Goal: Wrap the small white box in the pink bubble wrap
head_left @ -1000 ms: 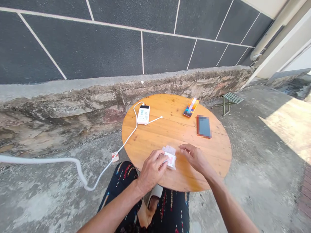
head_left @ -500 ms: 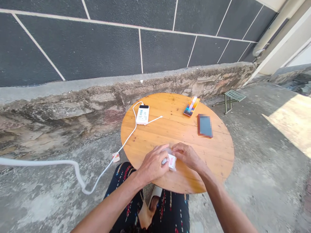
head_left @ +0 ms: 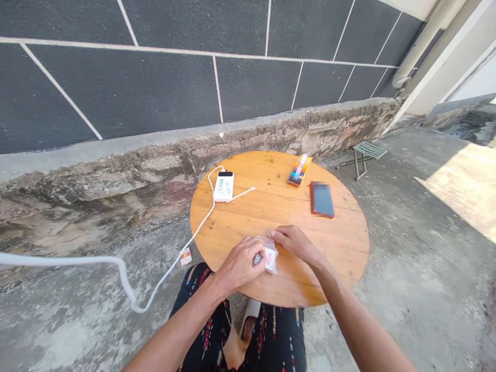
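Note:
A small clear plastic packet [head_left: 270, 257] with a white and red label lies near the front edge of the round wooden table [head_left: 341, 243]. My left hand [head_left: 241, 263] is closed on the packet's left side, with something small and grey between its fingertips. My right hand [head_left: 295, 242] pinches the packet's top right corner. Both hands meet over the packet.
Farther back on the table lie a white power bank [head_left: 223, 186] with a white cable [head_left: 194, 235] trailing off to the floor, a colourful flat box [head_left: 299, 170] and a phone [head_left: 321, 199] in a red case. A green folding stool [head_left: 365, 153] stands at the right, by the low concrete ledge.
My right hand came in from the right and took hold of the packet's corner. My left hand kept its grip, and the view shifted slightly.

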Demonstrator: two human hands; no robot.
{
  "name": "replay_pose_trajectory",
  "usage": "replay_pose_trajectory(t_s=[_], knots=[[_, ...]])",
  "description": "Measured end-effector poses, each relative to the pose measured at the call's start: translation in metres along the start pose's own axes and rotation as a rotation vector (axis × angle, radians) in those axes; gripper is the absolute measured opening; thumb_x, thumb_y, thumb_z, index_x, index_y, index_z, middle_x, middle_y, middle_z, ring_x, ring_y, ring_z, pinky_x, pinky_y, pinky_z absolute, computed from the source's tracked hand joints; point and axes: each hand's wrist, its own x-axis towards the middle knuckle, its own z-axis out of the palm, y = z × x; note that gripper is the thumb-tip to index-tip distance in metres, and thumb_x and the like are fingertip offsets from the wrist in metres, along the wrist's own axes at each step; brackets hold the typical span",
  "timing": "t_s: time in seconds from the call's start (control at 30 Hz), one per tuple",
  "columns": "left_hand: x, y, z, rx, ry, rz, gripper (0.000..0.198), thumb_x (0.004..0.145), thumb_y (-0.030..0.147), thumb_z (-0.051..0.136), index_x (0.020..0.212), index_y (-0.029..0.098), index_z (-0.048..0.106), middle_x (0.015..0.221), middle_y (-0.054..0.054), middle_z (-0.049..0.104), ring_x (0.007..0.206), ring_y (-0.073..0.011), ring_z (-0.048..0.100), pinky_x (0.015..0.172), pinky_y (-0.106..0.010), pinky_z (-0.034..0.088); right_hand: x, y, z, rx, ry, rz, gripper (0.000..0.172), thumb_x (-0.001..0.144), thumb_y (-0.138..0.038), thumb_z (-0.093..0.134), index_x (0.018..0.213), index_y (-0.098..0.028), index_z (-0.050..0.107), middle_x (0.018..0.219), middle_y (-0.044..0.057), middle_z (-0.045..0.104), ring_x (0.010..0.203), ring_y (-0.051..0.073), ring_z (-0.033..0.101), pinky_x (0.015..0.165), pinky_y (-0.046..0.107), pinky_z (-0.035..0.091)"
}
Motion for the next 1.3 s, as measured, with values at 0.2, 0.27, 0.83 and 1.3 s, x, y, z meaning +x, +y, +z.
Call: replay_pose_trajectory(t_s=[0.2,0.27,0.83,1.3], knots=[[-0.001,0.002,0.000,-0.011,0.001,-0.029,0.010,0.079,0.011,0.047,0.080,0.020,0.052,0.093,-0.003,0.061,0.090,-0.0179,0.055,0.078,-0.029,0.042,0.018,-0.004,0.012,-0.123,0.102,0.183,0.032,0.078,-0.040,0.054,0.058,-0.016,0.061,0.057,0.004,0.060,0.055,0.013,0.050,0.053,0.024,0.030],[-0.002,0.003,-0.001,-0.013,-0.002,-0.063,0.010,0.079,0.013,0.048,0.085,0.021,0.053,0.095,-0.003,0.061,0.089,-0.0183,0.055,0.076,-0.029,0.043,0.022,-0.002,0.019,-0.039,0.147,0.186,0.023,0.075,-0.034,0.057,0.061,-0.016,0.063,0.059,0.003,0.062,0.056,0.013,0.052,0.054,0.024,0.032],[-0.006,-0.006,0.005,-0.124,0.070,-0.043,0.030,0.082,0.015,0.053,0.111,0.023,0.058,0.114,-0.004,0.057,0.109,-0.0179,0.052,0.097,-0.029,0.040,0.003,-0.001,0.018,0.540,0.049,0.006,0.022,0.074,-0.040,0.056,0.072,-0.019,0.052,0.064,-0.003,0.051,0.060,0.011,0.048,0.058,0.023,0.041],[-0.010,-0.005,0.017,-0.162,0.153,-0.150,0.037,0.082,0.016,0.053,0.119,0.022,0.051,0.111,-0.005,0.056,0.103,-0.0194,0.053,0.092,-0.032,0.043,-0.027,-0.014,0.008,0.135,0.025,-0.281,0.015,0.086,-0.021,0.047,0.084,-0.018,0.062,0.078,0.001,0.064,0.072,0.013,0.059,0.068,0.024,0.044]])
